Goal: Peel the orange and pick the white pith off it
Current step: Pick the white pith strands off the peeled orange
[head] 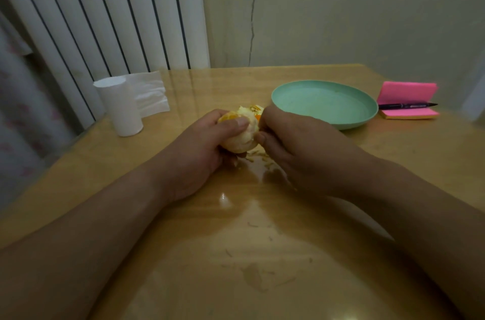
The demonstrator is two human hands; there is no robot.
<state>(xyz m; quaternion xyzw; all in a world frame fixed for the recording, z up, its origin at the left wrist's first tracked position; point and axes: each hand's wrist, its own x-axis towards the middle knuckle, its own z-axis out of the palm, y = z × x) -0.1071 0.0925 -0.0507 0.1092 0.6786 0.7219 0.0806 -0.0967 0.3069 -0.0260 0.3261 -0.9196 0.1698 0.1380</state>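
Observation:
A mostly peeled orange (242, 136), pale with pith and showing some orange flesh at its top left, sits just above the table's middle. My left hand (202, 148) grips it from the left, thumb lying across its top. My right hand (296, 146) is against its right side, thumb and fingers curled and pinching at the fruit's surface. What the right fingertips hold is hidden. Small bits of pith and peel (258, 155) lie on the table beneath the fruit.
A green plate (364, 112) stands right of the hands. Behind it are pink sticky notes (408, 93) with a black pen (406, 105) across them. A roll of tissue paper (122, 107) stands at the left near the table edge. More scraps (258, 276) lie nearer me.

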